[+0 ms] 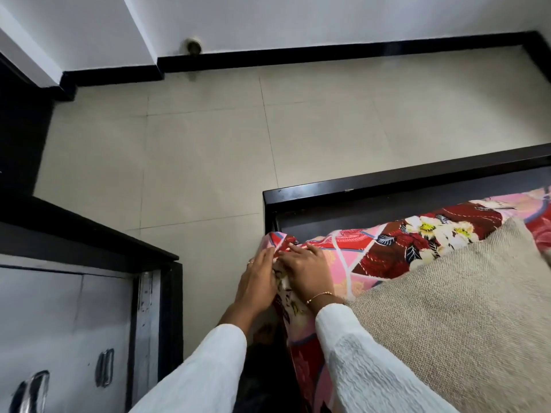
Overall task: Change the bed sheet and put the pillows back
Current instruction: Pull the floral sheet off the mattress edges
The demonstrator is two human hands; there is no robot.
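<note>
We press our left hand and right hand, fingers flat and together, onto the floral bed sheet at the mattress corner, gripping nothing we can tell.

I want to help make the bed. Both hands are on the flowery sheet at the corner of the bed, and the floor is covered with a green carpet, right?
Not quite. The head view shows both hands, left hand and right hand, on the flowery sheet at the bed's corner, but the floor is bare beige tile, not green carpet.
</note>
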